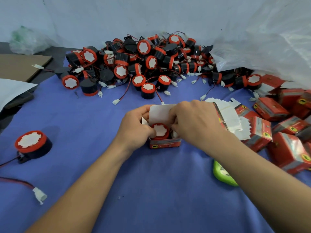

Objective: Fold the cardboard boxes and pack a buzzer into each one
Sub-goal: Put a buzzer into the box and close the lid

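Right at the middle of the blue cloth (151,199) we see a small red box (165,144) standing open, its white lid flap (159,113) upright at the far side. A buzzer (159,131) sits inside it, red rim and white notched face turned up. The left hand (134,128) curls round the box's left wall, thumb touching the buzzer's rim. The right hand (196,121) has its fingers bent and pinches the box at its right side, where a white side flap shows; we cannot tell exactly which flap it holds.

Behind the box we find a heap of buzzers (143,64), black bodies with red caps, thin red and black wires and white plugs tangled among them. One loose buzzer (32,145) lies well to the left, with a white connector (39,195) nearer us. Just right of the hands lies a fanned stack of flat blanks (232,118), white side up, and beyond it a pile of folded boxes (286,132), glossy red with yellow badges. A crinkled clear plastic bag (269,39) hangs over the right corner. A green object (223,174) is partly hidden under the right forearm. A brown cardboard sheet (20,66) lies far left.
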Action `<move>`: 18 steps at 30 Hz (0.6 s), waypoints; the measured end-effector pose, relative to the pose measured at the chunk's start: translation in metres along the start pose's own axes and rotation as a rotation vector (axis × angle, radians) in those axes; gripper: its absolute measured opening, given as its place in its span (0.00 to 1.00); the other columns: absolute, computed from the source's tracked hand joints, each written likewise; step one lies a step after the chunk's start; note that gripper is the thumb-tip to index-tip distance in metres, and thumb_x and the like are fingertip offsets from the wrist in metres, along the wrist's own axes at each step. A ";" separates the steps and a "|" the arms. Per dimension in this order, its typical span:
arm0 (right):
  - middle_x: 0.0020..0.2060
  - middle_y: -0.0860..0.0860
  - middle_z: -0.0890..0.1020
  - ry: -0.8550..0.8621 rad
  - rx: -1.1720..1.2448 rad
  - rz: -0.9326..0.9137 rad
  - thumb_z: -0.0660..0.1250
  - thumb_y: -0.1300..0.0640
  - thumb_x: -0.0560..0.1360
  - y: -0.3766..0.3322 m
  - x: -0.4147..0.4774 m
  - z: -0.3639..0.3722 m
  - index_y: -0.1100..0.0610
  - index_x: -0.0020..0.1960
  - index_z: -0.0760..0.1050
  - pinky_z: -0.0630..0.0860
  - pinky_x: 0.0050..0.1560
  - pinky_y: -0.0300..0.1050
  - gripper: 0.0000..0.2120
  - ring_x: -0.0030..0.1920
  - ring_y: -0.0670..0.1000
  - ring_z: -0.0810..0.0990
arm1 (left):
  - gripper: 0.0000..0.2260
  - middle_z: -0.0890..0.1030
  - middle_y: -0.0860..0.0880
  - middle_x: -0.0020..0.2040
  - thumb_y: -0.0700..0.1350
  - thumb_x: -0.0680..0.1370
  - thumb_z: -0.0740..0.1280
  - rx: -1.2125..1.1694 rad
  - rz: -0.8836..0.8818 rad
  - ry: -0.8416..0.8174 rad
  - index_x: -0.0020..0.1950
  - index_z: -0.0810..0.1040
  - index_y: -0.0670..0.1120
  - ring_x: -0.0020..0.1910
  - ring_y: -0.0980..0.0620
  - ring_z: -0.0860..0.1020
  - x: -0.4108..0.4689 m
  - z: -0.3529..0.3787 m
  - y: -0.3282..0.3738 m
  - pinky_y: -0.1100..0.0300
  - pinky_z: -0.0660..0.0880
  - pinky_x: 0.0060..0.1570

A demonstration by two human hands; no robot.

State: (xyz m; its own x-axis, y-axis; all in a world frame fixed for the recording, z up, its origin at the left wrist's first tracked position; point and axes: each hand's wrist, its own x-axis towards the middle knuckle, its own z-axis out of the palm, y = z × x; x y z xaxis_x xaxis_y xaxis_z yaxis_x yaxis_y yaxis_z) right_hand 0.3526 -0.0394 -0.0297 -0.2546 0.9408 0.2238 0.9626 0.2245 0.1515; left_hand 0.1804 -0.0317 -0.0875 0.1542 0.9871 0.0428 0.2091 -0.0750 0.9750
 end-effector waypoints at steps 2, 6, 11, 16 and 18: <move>0.29 0.48 0.71 0.036 -0.080 -0.042 0.68 0.55 0.72 -0.006 -0.008 0.005 0.49 0.43 0.76 0.60 0.42 0.45 0.02 0.33 0.54 0.70 | 0.32 0.88 0.54 0.51 0.23 0.66 0.66 0.004 0.001 -0.002 0.63 0.82 0.51 0.53 0.51 0.85 0.000 0.000 -0.001 0.52 0.84 0.52; 0.26 0.46 0.62 0.060 -0.174 -0.156 0.68 0.59 0.68 -0.012 -0.011 0.004 0.49 0.32 0.68 0.53 0.45 0.49 0.11 0.37 0.53 0.63 | 0.33 0.88 0.54 0.51 0.23 0.66 0.66 0.001 0.014 0.004 0.63 0.82 0.52 0.53 0.51 0.86 -0.001 0.001 -0.001 0.49 0.84 0.53; 0.30 0.46 0.63 0.004 -0.108 -0.197 0.55 0.64 0.66 -0.012 -0.009 0.006 0.52 0.31 0.58 0.51 0.48 0.48 0.10 0.43 0.54 0.62 | 0.33 0.88 0.55 0.51 0.23 0.66 0.66 -0.005 0.011 0.003 0.58 0.83 0.57 0.52 0.52 0.86 -0.002 0.002 0.001 0.48 0.84 0.52; 0.34 0.47 0.68 0.040 -0.077 -0.169 0.62 0.62 0.70 -0.015 -0.017 0.014 0.51 0.34 0.63 0.56 0.52 0.49 0.11 0.45 0.53 0.59 | 0.34 0.88 0.56 0.53 0.23 0.66 0.66 -0.004 0.008 -0.021 0.63 0.82 0.55 0.54 0.53 0.85 -0.003 0.001 0.002 0.50 0.84 0.53; 0.32 0.46 0.67 0.015 -0.099 -0.168 0.62 0.61 0.71 -0.016 -0.017 0.014 0.50 0.33 0.62 0.52 0.51 0.48 0.13 0.46 0.53 0.58 | 0.35 0.87 0.56 0.53 0.23 0.66 0.66 -0.002 0.006 -0.025 0.65 0.82 0.53 0.54 0.53 0.85 -0.002 0.000 0.001 0.50 0.83 0.53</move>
State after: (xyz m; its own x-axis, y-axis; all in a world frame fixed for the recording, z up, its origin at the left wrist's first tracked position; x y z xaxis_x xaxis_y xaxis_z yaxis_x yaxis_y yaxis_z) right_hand 0.3433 -0.0559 -0.0491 -0.4131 0.8880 0.2019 0.8928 0.3512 0.2821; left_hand 0.1806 -0.0343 -0.0863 0.1793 0.9828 0.0436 0.2058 -0.0808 0.9753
